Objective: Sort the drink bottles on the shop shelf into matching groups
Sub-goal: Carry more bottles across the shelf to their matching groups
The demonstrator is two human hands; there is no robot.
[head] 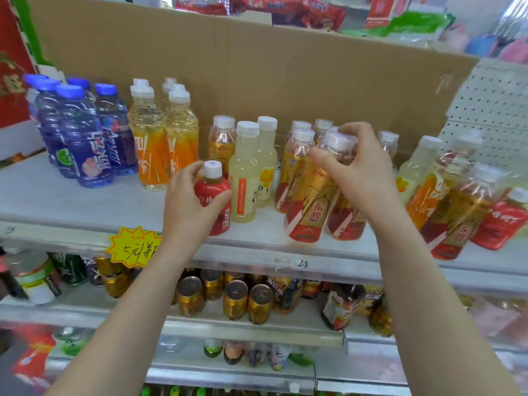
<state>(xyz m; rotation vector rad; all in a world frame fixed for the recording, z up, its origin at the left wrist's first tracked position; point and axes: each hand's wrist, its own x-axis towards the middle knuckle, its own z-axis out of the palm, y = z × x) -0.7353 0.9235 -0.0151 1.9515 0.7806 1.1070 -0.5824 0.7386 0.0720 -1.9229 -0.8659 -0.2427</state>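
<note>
My left hand grips a short red-labelled juice bottle standing near the shelf's front edge. My right hand holds a gold-and-red tea bottle near its white cap, tilted, at the front of a cluster of like bottles. Two pale yellow bottles stand between my hands. Blue bottles and orange-labelled bottles are grouped at the left. At the right, mixed bottles lean together, with another red one among them.
The grey shelf carries a yellow price tag on its front rail. A cardboard sheet backs the shelf. Gold cans and other drinks fill the shelves below. Snack packs lie on top.
</note>
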